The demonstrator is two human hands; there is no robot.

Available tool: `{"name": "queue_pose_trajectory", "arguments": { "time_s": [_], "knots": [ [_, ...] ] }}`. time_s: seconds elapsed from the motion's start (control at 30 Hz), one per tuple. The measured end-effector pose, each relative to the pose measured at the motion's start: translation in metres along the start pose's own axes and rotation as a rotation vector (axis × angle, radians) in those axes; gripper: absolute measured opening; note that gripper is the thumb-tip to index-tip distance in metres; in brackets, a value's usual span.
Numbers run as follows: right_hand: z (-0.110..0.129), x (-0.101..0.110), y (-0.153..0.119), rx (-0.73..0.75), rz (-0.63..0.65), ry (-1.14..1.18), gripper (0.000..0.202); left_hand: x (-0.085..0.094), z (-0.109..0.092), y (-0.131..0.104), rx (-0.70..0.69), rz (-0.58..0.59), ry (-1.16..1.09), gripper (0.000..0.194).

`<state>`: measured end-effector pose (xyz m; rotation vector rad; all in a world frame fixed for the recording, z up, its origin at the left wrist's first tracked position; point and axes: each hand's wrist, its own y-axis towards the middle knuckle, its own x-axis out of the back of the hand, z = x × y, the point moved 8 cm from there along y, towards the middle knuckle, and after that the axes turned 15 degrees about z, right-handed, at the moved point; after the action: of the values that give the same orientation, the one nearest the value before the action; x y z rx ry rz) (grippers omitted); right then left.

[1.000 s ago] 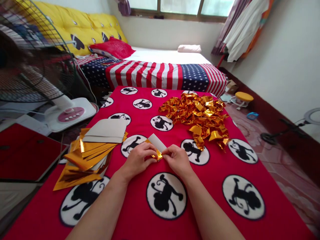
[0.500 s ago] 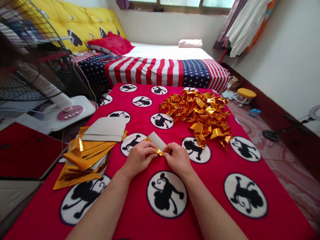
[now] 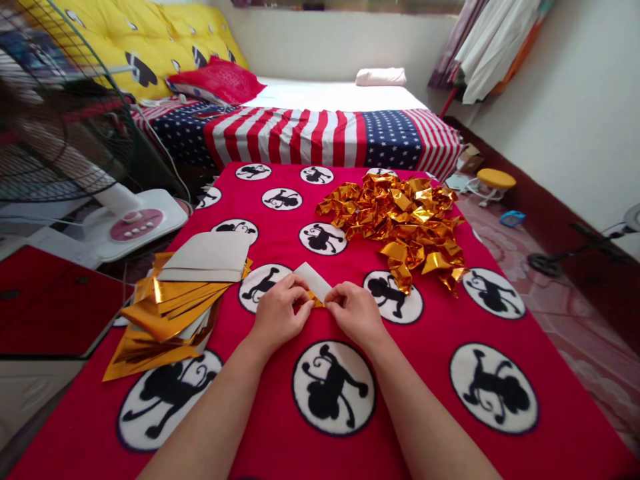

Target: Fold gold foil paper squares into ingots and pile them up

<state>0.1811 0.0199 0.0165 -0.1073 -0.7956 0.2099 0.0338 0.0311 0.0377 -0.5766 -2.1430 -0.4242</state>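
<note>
A small sheet of foil paper [image 3: 313, 279], pale on one face and gold on the other, lies on the red cloth with a corner pointing away from me. Its near edge is folded over, so a strip of gold shows. My left hand [image 3: 283, 310] pinches the left part of that fold. At the right part, my right hand [image 3: 356, 313] has its thumb and fingertips closed on the paper. To the left lies a loose stack of gold and pale sheets [image 3: 175, 300]. Farther off on the right is a heap of folded gold foil pieces [image 3: 395, 217].
The red cloth with monkey prints [image 3: 240, 427] covers the table. An electric fan [image 3: 135, 223] stands close on the left. Behind the table is a bed with a striped, starred cover [image 3: 300, 137]. A yellow stool [image 3: 496, 178] is on the floor at right.
The fold lies flatter and less gold shows between my fingers. My left thumb and fingers have shifted slightly at the fold. The whole view has tilted down a little.
</note>
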Motion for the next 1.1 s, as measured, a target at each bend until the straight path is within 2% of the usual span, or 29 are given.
{"name": "queue_pose_trajectory", "arguments": {
  "time_s": [0.63,0.8,1.1],
  "knots": [
    [0.004,0.002,-0.002,-0.005,0.022,-0.028,0.012,-0.001,-0.004,0.0,0.015,-0.062,0.044,0.012],
    [0.006,0.002,-0.005,-0.049,-0.028,-0.085,0.008,-0.002,-0.004,0.0,0.026,-0.051,0.041,0.013],
    [0.009,-0.003,-0.008,-0.077,-0.057,-0.167,0.005,0.001,0.004,0.001,-0.001,-0.093,-0.13,0.009]
  ]
}}
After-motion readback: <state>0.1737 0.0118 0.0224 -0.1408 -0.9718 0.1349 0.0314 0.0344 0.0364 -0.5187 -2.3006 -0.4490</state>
